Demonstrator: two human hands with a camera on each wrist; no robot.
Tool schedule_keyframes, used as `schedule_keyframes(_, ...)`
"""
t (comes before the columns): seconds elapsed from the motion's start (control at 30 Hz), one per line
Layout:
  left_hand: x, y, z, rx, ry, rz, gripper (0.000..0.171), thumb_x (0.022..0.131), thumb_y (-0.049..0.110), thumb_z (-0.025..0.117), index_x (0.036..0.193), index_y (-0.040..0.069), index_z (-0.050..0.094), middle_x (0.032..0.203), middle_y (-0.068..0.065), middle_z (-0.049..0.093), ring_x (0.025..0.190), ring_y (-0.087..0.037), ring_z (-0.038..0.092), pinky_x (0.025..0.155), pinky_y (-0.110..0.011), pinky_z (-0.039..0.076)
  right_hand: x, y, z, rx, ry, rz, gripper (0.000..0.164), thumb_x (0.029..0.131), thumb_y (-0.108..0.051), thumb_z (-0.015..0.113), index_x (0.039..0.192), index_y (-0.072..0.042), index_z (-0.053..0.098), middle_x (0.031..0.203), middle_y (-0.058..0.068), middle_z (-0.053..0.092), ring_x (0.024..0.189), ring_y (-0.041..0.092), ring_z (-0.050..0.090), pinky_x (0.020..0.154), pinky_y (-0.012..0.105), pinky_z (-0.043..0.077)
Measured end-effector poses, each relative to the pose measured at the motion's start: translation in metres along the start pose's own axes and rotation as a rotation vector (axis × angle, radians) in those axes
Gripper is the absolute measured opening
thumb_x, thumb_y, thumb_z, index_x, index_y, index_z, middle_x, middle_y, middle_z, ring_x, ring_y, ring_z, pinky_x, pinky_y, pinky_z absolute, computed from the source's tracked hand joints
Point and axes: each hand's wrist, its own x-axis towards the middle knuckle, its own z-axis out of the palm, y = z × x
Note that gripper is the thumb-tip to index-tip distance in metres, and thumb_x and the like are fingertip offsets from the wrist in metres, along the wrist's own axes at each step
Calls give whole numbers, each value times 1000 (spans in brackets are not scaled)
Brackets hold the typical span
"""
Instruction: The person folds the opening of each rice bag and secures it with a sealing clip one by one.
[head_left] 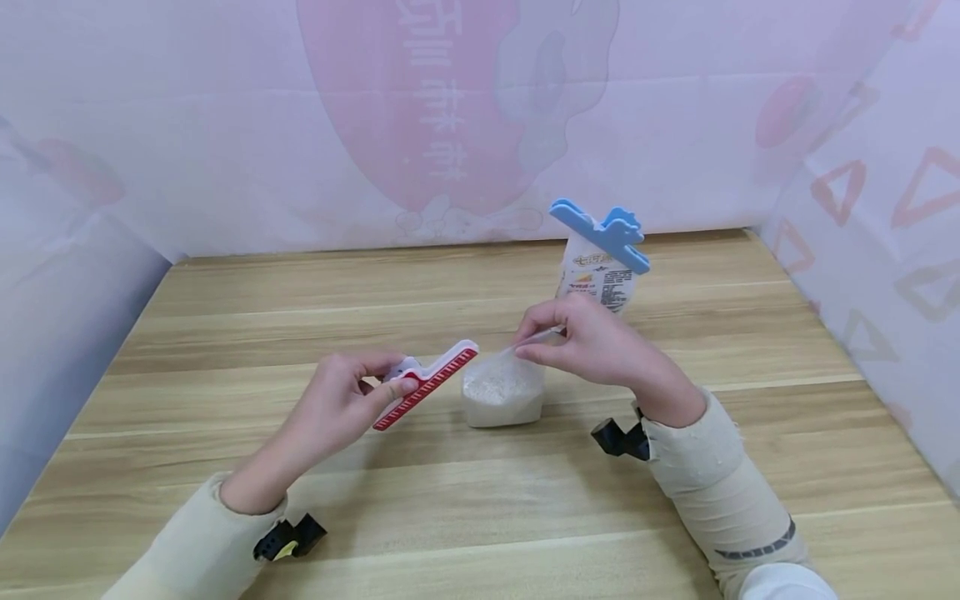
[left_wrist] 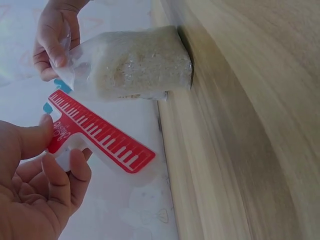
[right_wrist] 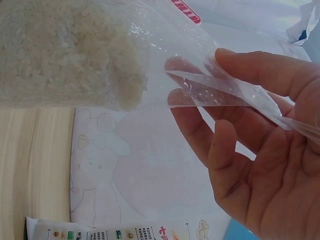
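Note:
A clear plastic bag of white grains like rice (head_left: 504,392) stands upright on the wooden table. My right hand (head_left: 592,342) pinches its gathered top between thumb and fingers, as the right wrist view (right_wrist: 260,125) also has it. To the left of the bag, my left hand (head_left: 348,400) holds a red and white bag clip (left_wrist: 100,131) by its handles, thumb on the red side. The clip's long toothed edge slants up toward the bag and is raised above the table. In the left wrist view its far end comes close to the bag's top.
Behind my right hand stands a printed packet (head_left: 592,271) with a blue bag clip (head_left: 603,233) across its top. The wooden table (head_left: 300,308) ends at a pale printed backdrop (head_left: 225,167). Black wrist mounts (head_left: 621,437) stick out from both sleeves.

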Motion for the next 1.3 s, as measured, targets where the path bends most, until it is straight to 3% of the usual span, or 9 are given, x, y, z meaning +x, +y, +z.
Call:
schedule_keyframes(0.33, -3, 3, 5, 32, 9, 60, 17, 80, 14, 71, 96, 7, 72, 83, -3, 70, 60, -10, 57, 50, -22, 50, 1, 0, 0, -13, 1, -10, 3, 83, -11, 68, 84, -13, 71, 81, -5, 69, 73, 11, 57, 66, 27, 47)
schedule_keyframes(0.77, -7, 7, 18, 150, 107, 159, 17, 77, 17, 75, 92, 10, 72, 73, 3, 64, 47, -3, 41, 41, -19, 37, 1, -1, 0, -21, 11, -12, 4, 83, -10, 68, 83, -13, 71, 81, -3, 70, 72, 10, 58, 65, 30, 48)
schedule_keyframes(1.1, -4, 3, 24, 137, 112, 185, 18, 77, 19, 75, 93, 11, 71, 71, 6, 62, 52, -5, 46, 46, -18, 41, 0, 0, 1, -36, 10, -20, 4, 83, -11, 68, 83, -14, 71, 80, -3, 70, 67, 10, 55, 60, 24, 44)
schedule_keyframes(1.3, -2, 1, 23, 99, 83, 154, 25, 78, 19, 74, 99, 7, 69, 75, 4, 64, 54, -6, 50, 48, -19, 44, 0, 0, 1, -33, 16, -36, 4, 83, -10, 68, 83, -13, 71, 80, -2, 70, 69, 9, 57, 63, 24, 46)
